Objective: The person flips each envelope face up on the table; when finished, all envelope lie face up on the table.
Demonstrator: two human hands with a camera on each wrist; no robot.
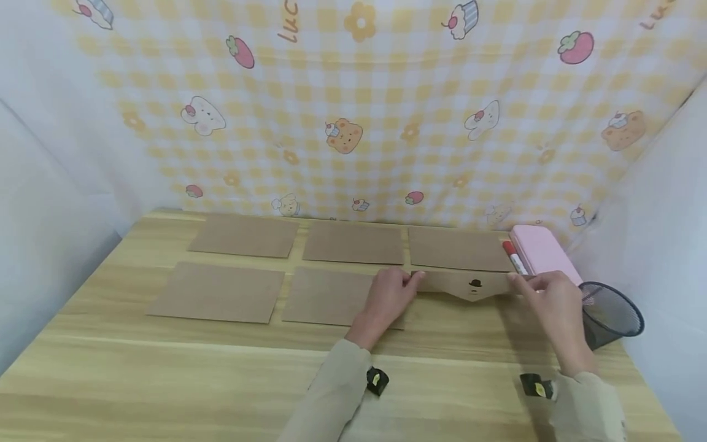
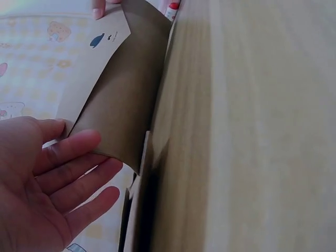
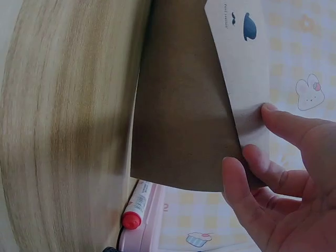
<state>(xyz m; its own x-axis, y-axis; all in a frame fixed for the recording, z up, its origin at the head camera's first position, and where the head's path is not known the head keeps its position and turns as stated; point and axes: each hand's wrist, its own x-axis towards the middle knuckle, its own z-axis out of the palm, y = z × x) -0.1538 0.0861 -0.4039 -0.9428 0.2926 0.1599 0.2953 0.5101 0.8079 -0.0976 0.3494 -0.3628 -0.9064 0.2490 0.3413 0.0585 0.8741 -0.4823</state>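
Note:
A brown kraft-paper envelope (image 1: pixel 450 283) stands on edge at the right of the table, its pointed flap toward me. A black hat and small moustache are printed on the flap (image 2: pixel 107 44). My left hand (image 1: pixel 386 298) pinches its left top corner between thumb and index finger, while the other fingers spread loosely below, as the left wrist view shows. At the opposite top corner, my right hand (image 1: pixel 556 307) pinches the folded edge with the thumb (image 3: pixel 283 123) in front. The envelope's plain body (image 3: pixel 181 100) hangs down to the wood, slightly bowed.
Several flat brown envelopes (image 1: pixel 218 291) lie in two rows, one (image 1: pixel 331 294) partly under my left forearm. Right of them are a red-capped marker (image 1: pixel 515 256), a pink case (image 1: pixel 544 255) and a black mesh pen holder (image 1: pixel 610 313). A checked curtain (image 1: pixel 353 92) hangs behind.

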